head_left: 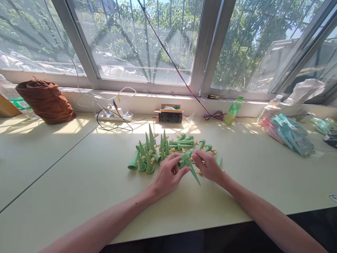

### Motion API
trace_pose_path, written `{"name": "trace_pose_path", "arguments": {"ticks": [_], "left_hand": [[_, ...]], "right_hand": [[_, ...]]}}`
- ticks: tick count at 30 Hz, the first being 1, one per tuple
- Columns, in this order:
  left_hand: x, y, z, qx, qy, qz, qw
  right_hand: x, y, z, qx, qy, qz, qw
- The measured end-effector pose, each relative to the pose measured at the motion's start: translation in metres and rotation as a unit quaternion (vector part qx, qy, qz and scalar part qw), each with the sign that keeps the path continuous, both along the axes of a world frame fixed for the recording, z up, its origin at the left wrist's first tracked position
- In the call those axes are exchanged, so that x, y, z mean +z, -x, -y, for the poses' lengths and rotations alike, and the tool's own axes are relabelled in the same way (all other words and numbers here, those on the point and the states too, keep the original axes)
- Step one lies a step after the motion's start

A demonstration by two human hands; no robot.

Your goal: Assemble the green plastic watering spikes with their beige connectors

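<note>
A heap of green cone-shaped plastic spikes (pixel 155 149) with small beige parts among them lies on the pale table (pixel 79 175); some stand upright, others lie flat. One green spike (pixel 191 168) is held over the table just in front of the heap, its tip pointing toward me. My right hand (pixel 207 166) grips its wide upper end with curled fingers. My left hand (pixel 168 174) pinches at the same upper end from the left, fingers bent around it.
A brown cloth bag (pixel 46 100) sits at the far left. A power strip with cables (pixel 116 114), a small box (pixel 170 114), a green bottle (pixel 233 110) and plastic bags (pixel 289 133) line the back under the windows.
</note>
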State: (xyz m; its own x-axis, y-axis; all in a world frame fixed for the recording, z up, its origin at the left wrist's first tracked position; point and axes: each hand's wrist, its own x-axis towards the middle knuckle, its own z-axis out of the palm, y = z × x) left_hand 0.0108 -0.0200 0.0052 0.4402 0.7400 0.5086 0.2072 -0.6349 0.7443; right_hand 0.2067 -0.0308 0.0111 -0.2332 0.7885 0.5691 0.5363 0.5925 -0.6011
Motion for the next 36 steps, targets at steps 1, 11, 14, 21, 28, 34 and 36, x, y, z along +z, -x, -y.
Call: {"name": "trace_pose_path", "arguments": {"ticks": [1,11,14,21,28,34,36], "left_hand": [[-0.001,0.000,0.000,0.002,-0.012,0.001,1.000],[-0.016,0.001,-0.003,0.041,-0.121,-0.019,0.992],[-0.017,0.001,-0.003,0.052,-0.125,-0.025,0.991],[-0.013,-0.002,-0.003,0.093,-0.067,-0.005,0.993],[-0.005,0.002,-0.001,0.009,-0.016,-0.013,1.000],[-0.004,0.002,-0.003,-0.002,0.017,-0.006,1.000],[-0.002,0.003,-0.004,-0.004,0.019,-0.013,1.000]], "right_hand": [[0.000,0.000,0.000,0.000,0.002,0.002,1.000],[0.001,0.001,0.001,0.004,0.009,0.020,1.000],[0.000,0.001,0.001,0.002,0.005,0.018,1.000],[-0.006,0.002,0.002,-0.048,-0.011,-0.051,0.997],[-0.002,0.002,0.003,-0.044,-0.027,-0.050,0.997],[0.000,0.004,0.006,0.031,-0.029,-0.024,0.999],[0.000,0.004,0.006,0.036,-0.022,-0.029,0.999]]}}
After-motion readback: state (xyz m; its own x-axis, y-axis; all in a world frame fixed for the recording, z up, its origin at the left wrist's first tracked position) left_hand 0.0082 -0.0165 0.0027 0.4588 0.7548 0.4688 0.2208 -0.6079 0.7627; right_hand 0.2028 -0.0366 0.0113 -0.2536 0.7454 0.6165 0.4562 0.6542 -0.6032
